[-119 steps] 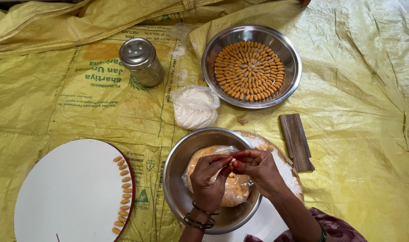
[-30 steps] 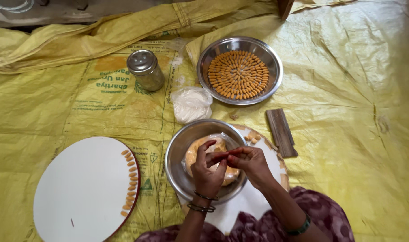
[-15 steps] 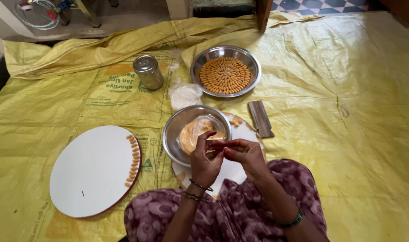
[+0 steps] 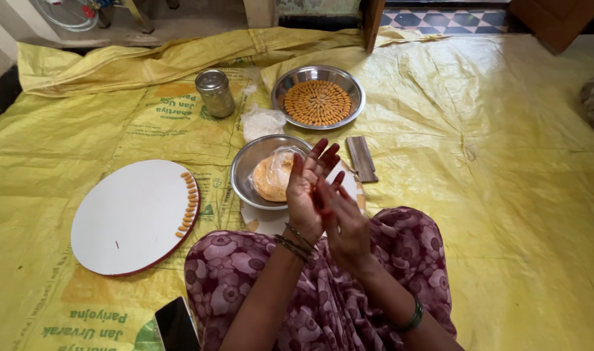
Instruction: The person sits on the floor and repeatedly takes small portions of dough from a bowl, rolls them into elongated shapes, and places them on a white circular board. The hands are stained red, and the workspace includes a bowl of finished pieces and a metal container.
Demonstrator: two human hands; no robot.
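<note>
My left hand (image 4: 308,185) and my right hand (image 4: 346,229) are raised above my lap, palms pressed flat together with the fingers stretched out. Whatever lies between the palms is hidden. Just beyond them stands a steel bowl (image 4: 242,177) holding a lump of orange dough (image 4: 271,179) in clear plastic. To the left lies a round white board (image 4: 124,221) with a curved row of small orange dough pieces (image 4: 189,200) along its right edge. Farther back, a steel plate (image 4: 281,84) is filled with rings of the same pieces (image 4: 317,102).
A lidded steel canister (image 4: 215,93) and a small white bag (image 4: 261,122) sit behind the bowl. A ridged wooden block (image 4: 362,158) lies to its right. A dark phone (image 4: 176,325) rests by my left knee. A yellow tarp (image 4: 505,162) covers the floor.
The camera has pulled back and upward. My hands have gone from pinching a bit of dough over the bowl to pressing palm against palm, lifted nearer my lap.
</note>
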